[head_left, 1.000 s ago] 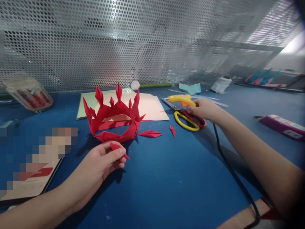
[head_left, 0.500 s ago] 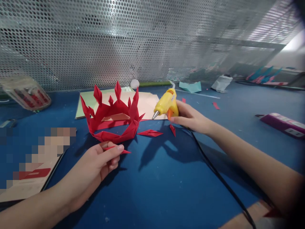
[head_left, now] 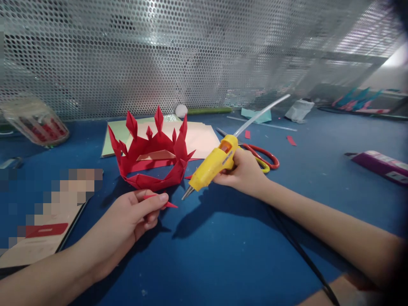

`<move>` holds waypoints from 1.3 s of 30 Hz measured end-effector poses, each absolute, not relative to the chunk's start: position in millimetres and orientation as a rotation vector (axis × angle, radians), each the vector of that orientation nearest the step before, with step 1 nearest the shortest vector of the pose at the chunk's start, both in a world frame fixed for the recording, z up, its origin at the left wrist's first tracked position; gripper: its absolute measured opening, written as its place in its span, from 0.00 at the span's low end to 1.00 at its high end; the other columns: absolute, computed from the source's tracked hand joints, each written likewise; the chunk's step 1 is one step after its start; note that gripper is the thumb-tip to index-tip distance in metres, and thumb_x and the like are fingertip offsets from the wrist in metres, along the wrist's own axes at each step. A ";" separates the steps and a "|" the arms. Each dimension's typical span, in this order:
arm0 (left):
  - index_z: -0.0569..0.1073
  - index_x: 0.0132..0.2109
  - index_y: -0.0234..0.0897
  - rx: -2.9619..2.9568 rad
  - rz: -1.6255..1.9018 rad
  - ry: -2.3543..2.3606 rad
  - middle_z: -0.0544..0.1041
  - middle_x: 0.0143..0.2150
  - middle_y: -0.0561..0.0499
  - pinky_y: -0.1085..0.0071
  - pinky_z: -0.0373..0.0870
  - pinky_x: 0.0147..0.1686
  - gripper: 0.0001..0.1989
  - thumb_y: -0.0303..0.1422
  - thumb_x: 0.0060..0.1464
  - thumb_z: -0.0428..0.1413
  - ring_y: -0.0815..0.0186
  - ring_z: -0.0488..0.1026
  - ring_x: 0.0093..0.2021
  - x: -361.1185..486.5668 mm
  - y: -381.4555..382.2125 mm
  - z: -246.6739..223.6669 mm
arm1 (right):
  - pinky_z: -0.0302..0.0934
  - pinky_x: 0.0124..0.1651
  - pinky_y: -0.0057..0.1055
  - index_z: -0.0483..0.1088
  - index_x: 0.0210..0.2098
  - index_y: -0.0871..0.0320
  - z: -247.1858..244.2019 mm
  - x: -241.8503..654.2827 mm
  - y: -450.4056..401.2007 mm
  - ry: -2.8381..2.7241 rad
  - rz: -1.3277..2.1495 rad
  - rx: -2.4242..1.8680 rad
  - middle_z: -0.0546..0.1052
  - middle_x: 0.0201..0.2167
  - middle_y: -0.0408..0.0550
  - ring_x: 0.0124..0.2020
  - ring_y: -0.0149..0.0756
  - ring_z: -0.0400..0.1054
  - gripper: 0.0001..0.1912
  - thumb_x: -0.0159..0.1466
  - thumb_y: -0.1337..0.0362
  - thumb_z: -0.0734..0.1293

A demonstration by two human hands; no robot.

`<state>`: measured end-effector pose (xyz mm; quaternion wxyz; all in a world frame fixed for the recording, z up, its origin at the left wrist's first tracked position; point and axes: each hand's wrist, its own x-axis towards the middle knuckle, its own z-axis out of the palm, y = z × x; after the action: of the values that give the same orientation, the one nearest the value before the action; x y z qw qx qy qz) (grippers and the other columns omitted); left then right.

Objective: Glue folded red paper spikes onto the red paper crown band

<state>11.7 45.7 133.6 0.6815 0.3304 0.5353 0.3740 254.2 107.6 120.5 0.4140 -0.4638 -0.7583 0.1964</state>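
Between thumb and fingers, my left hand [head_left: 140, 214] pinches a small pointed red paper piece [head_left: 171, 205]. Just behind it stands a red paper crown [head_left: 156, 182] with folded spikes, on the blue table [head_left: 204, 263]. My right hand [head_left: 244, 172] is wrapped round a yellow glue gun [head_left: 212, 165]. Its metal nozzle points down and left, a short way right of the red piece and apart from it. A clear glue stick [head_left: 261, 115] sticks out of the gun's back. The gun and hand partly cover another red piece beside the crown.
Scissors [head_left: 263, 153] with red and yellow handles lie behind my right hand. Paper sheets [head_left: 200, 142] are behind the crown. A jar [head_left: 38, 123] and a tablet-like device [head_left: 47, 238] are at left, a purple cutter [head_left: 381, 163] at right. A black cable [head_left: 302, 250] trails frontward.
My right hand has brought the glue gun left and down, closer to the red piece, and turned it. The scissors and glue stick now show. My left hand has barely moved.
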 end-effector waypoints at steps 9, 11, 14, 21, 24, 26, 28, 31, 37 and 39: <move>0.69 0.23 0.35 0.762 0.804 1.217 0.64 0.18 0.60 0.85 0.58 0.19 0.16 0.38 0.37 0.68 0.78 0.56 0.20 13.9 45.7 135.5 | 0.50 0.18 0.21 0.57 0.16 0.58 119.9 246.0 104.9 -2.067 0.314 -1.162 0.59 0.12 0.37 0.15 0.23 0.51 0.10 0.46 0.62 0.63; 0.69 0.23 0.36 0.765 0.803 1.218 0.63 0.18 0.61 0.85 0.57 0.19 0.16 0.37 0.39 0.68 0.78 0.55 0.19 13.1 44.4 136.0 | 0.49 0.18 0.21 0.57 0.16 0.58 119.8 245.3 104.7 -2.078 0.317 -1.152 0.58 0.12 0.37 0.15 0.23 0.51 0.09 0.46 0.62 0.62; 0.70 0.23 0.36 0.776 0.809 1.207 0.62 0.17 0.61 0.85 0.56 0.18 0.15 0.37 0.40 0.67 0.79 0.54 0.19 12.6 44.5 135.5 | 0.48 0.18 0.21 0.56 0.15 0.58 120.0 245.5 105.0 -2.076 0.300 -1.173 0.57 0.12 0.37 0.15 0.23 0.50 0.09 0.46 0.62 0.62; 0.70 0.22 0.35 0.768 0.808 1.207 0.61 0.16 0.61 0.86 0.54 0.17 0.15 0.38 0.39 0.67 0.79 0.53 0.18 12.7 45.8 134.0 | 0.50 0.19 0.22 0.57 0.15 0.58 119.6 246.2 105.7 -2.098 0.309 -1.230 0.59 0.13 0.38 0.16 0.23 0.52 0.10 0.46 0.62 0.63; 0.70 0.22 0.35 0.764 0.805 1.213 0.61 0.16 0.61 0.86 0.54 0.17 0.15 0.38 0.39 0.68 0.79 0.52 0.18 12.1 45.1 134.1 | 0.51 0.20 0.22 0.58 0.16 0.58 118.6 246.2 106.3 -2.113 0.310 -1.221 0.61 0.14 0.39 0.17 0.24 0.54 0.09 0.47 0.62 0.62; 0.70 0.22 0.36 0.764 0.805 1.215 0.61 0.16 0.61 0.86 0.54 0.17 0.15 0.38 0.39 0.68 0.79 0.53 0.18 12.1 44.7 134.4 | 0.51 0.21 0.22 0.58 0.16 0.58 118.1 246.5 107.0 -2.119 0.302 -1.219 0.61 0.14 0.39 0.17 0.24 0.55 0.09 0.47 0.62 0.62; 0.70 0.22 0.36 0.767 0.807 1.217 0.62 0.16 0.61 0.86 0.54 0.17 0.15 0.38 0.39 0.68 0.79 0.53 0.18 12.4 44.6 134.8 | 0.51 0.21 0.22 0.58 0.16 0.58 117.7 247.0 107.5 -2.127 0.292 -1.219 0.62 0.14 0.39 0.17 0.25 0.55 0.09 0.47 0.62 0.63; 0.70 0.22 0.35 0.771 0.805 1.220 0.62 0.17 0.60 0.86 0.54 0.17 0.15 0.38 0.38 0.68 0.79 0.53 0.18 13.1 44.9 134.9 | 0.51 0.21 0.22 0.58 0.16 0.58 116.7 247.9 107.7 -2.139 0.287 -1.231 0.62 0.15 0.39 0.17 0.25 0.56 0.09 0.47 0.63 0.64; 0.71 0.23 0.35 0.767 0.811 1.221 0.63 0.17 0.60 0.85 0.54 0.17 0.14 0.37 0.38 0.68 0.79 0.54 0.18 13.0 45.7 134.3 | 0.53 0.22 0.23 0.62 0.17 0.59 114.6 250.3 108.1 -2.154 0.280 -1.232 0.64 0.15 0.40 0.18 0.26 0.57 0.08 0.49 0.63 0.64; 0.71 0.23 0.35 0.761 0.814 1.227 0.64 0.18 0.60 0.85 0.55 0.17 0.14 0.36 0.38 0.68 0.79 0.55 0.18 12.8 45.4 134.4 | 0.55 0.23 0.24 0.63 0.18 0.59 114.4 250.8 108.3 -2.157 0.292 -1.244 0.66 0.16 0.41 0.19 0.27 0.60 0.09 0.49 0.62 0.64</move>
<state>12.8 45.4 134.4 0.6756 0.3384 0.5458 0.3621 250.8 108.3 114.4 0.3120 -0.4715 -0.8174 0.1107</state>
